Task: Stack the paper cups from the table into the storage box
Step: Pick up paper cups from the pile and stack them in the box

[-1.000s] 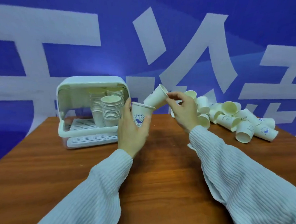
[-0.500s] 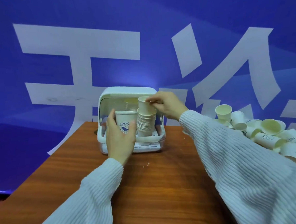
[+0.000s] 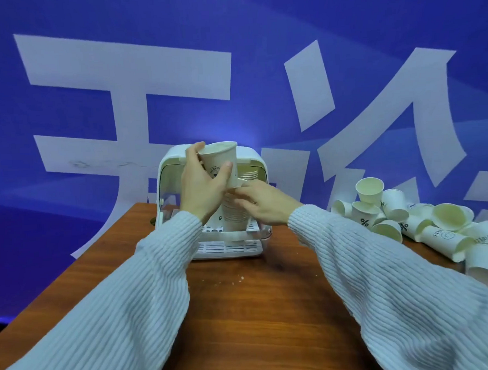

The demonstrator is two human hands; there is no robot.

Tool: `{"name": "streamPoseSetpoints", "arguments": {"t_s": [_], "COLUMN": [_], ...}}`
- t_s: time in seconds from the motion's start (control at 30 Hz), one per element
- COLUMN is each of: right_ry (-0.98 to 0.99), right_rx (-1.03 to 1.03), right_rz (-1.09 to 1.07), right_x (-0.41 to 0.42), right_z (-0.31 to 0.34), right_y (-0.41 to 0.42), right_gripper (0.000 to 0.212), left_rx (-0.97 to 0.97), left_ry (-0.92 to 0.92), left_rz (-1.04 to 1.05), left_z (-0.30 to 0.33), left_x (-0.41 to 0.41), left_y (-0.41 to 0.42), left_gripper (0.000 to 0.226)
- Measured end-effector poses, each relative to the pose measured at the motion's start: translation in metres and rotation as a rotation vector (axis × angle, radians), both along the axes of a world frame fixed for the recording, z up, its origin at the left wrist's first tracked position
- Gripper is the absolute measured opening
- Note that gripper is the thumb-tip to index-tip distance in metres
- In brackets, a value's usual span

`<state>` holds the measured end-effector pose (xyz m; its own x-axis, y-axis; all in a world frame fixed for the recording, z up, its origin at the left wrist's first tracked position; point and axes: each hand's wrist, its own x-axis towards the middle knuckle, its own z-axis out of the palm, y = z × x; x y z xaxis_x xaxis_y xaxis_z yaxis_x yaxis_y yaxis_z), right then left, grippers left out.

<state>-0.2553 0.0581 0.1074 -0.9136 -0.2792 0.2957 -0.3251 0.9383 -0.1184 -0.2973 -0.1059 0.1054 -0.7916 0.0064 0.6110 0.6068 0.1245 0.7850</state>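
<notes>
A white storage box [image 3: 251,159] with a raised lid stands at the table's far middle. Inside it a tall stack of paper cups [image 3: 233,216] rises from the front rack, and another stack [image 3: 249,174] shows behind. My left hand [image 3: 202,187] grips a single paper cup [image 3: 220,160] upright just above the front stack. My right hand [image 3: 262,202] holds the upper side of that stack, fingers curled on it. Loose paper cups [image 3: 408,221] lie heaped on the table at the right.
The brown wooden table [image 3: 257,303] runs from the box toward me, with small white crumbs near the box. Its left edge slants away at the left. A blue wall with large white characters stands close behind the box.
My left hand has lifted its cup from beside the box to above the front stack. My right hand has let go of the cup it set on the stack and now holds the stack's side.
</notes>
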Motion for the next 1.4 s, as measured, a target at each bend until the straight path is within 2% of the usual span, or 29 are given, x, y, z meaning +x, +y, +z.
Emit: {"name": "streamPoseSetpoints", "arguments": {"t_s": [0.1, 0.17, 0.23, 0.3, 0.47, 0.6, 0.67, 0.77, 0.87, 1.0, 1.13, 1.23, 1.4], "right_ry": [0.245, 0.359, 0.390, 0.410, 0.431, 0.465, 0.446, 0.429, 0.386, 0.344, 0.315, 0.303, 0.264], "right_rx": [0.021, -0.099, -0.276, -0.349, -0.349, -0.396, -0.406, -0.468, -0.615, -0.707, -0.687, -0.648, -0.534], "right_rz": [-0.064, -0.081, -0.079, -0.091, -0.091, -0.096, -0.106, -0.115, -0.133, -0.153, -0.117, -0.105, -0.068], "right_x": [-0.001, 0.000, 0.003, 0.005, 0.005, 0.007, 0.008, 0.008, 0.012, 0.013, 0.015, 0.016, 0.021], "right_z": [-0.019, -0.032, -0.038, -0.040, -0.038, -0.042, -0.042, -0.043, -0.045, -0.046, -0.048, -0.053, -0.065], "right_y": [0.002, 0.006, 0.009, 0.010, 0.006, 0.005, 0.003, 0.003, -0.002, -0.011, -0.014, -0.017, -0.017], "right_gripper": [0.043, 0.034, 0.024, 0.018, 0.013, 0.012, 0.014, 0.013, 0.024, 0.040, 0.042, 0.042, 0.042], "left_rx": [-0.111, -0.148, -0.216, -0.265, -0.409, -0.418, -0.514, -0.694, -0.654, -0.575, -0.466, -0.521, -0.703], "left_ry": [0.021, 0.022, 0.055, 0.074, 0.161, 0.095, 0.067, 0.054, -0.038, -0.053, -0.111, -0.189, -0.212], "left_rz": [-0.013, -0.014, -0.020, -0.045, -0.025, -0.036, -0.024, 0.007, -0.036, -0.060, 0.190, 0.345, 0.450], "left_z": [0.005, 0.008, 0.007, 0.004, 0.004, 0.001, -0.006, -0.021, -0.041, -0.058, -0.056, -0.049, -0.047], "left_x": [-0.012, -0.016, -0.020, -0.022, -0.020, -0.021, -0.024, -0.019, -0.010, -0.003, -0.007, -0.022, -0.046], "left_y": [0.010, 0.013, 0.012, 0.009, 0.007, 0.001, 0.000, -0.001, 0.000, 0.002, -0.008, -0.022, -0.031], "left_gripper": [0.057, 0.057, 0.059, 0.060, 0.063, 0.064, 0.068, 0.085, 0.086, 0.085, 0.078, 0.077, 0.078]}}
